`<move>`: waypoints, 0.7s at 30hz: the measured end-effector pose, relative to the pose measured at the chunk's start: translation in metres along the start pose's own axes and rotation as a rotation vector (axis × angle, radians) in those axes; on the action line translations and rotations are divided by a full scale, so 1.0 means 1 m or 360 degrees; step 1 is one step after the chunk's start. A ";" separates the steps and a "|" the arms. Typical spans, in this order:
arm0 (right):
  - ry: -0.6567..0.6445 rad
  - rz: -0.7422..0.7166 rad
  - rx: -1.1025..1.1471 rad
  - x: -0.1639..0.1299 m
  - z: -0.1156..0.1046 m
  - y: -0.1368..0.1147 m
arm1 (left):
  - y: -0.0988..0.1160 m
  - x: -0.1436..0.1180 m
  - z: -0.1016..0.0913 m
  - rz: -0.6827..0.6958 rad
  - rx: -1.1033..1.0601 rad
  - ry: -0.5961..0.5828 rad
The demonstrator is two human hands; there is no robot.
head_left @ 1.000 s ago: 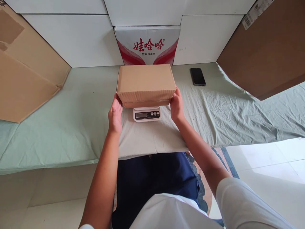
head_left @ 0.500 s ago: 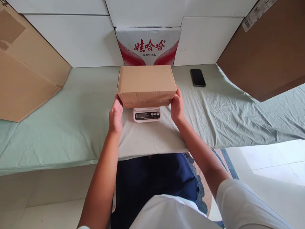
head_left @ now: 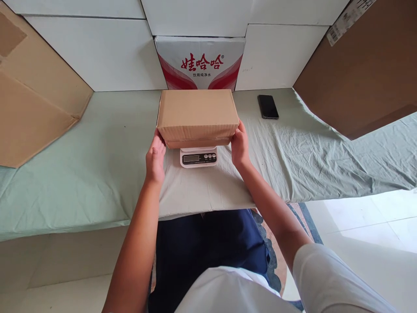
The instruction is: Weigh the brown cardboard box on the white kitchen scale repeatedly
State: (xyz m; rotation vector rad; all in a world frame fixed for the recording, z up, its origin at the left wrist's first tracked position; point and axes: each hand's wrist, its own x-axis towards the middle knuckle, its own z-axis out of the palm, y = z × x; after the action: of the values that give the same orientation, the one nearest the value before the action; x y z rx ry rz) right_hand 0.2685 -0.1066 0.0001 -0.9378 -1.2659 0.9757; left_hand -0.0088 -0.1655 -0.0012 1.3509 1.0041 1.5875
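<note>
On the green cloth [head_left: 97, 174] I see the cardboard box [head_left: 197, 114] resting on the white scale [head_left: 198, 157], my left hand [head_left: 155, 158] and right hand [head_left: 240, 148] pressed flat against its two ends.

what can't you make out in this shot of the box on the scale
Head view only:
- Scale platform: hidden under the cardboard box; whether the box rests on it is unclear.
- Scale display: too small to read.
- Left hand and right hand: fingers hidden behind the box sides, so the grip is unclear.
- Box contents: closed.
- Large cartons at both frame edges: cut off.
</note>
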 end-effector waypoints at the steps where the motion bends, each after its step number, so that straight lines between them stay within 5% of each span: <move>1: 0.0041 0.0012 0.0045 -0.001 0.001 -0.001 | 0.000 0.000 0.000 -0.0004 -0.0002 -0.0001; 21: 0.0062 -0.0011 0.0127 -0.001 0.002 -0.003 | 0.004 0.000 0.000 -0.0022 0.0022 -0.0009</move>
State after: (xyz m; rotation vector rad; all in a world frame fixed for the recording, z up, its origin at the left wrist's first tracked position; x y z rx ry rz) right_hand 0.2662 -0.1087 0.0030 -0.8862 -1.1886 0.9907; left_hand -0.0088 -0.1668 0.0024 1.3544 1.0209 1.5685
